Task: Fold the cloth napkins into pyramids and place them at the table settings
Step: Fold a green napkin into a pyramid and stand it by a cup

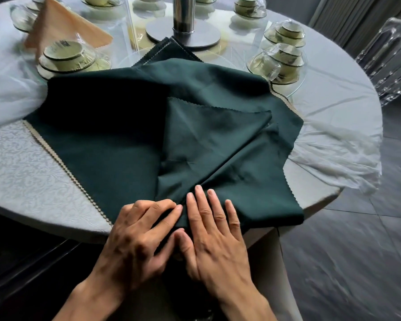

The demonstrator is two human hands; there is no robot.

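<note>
Both hands, left hand (137, 230) and right hand (214, 230), press the green napkin's (116, 140) near edge.

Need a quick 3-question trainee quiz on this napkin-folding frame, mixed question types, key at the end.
1. True or false: the right hand lies flat, fingers straight, on the green napkin.
2. The peach napkin sits: A) far left B) far right C) under the hands.
3. What do the left hand fingers do to the cloth?

Key: 1 true; 2 A; 3 they curl onto the cloth's near edge, seemingly pinching a fold beside the right hand.
</note>
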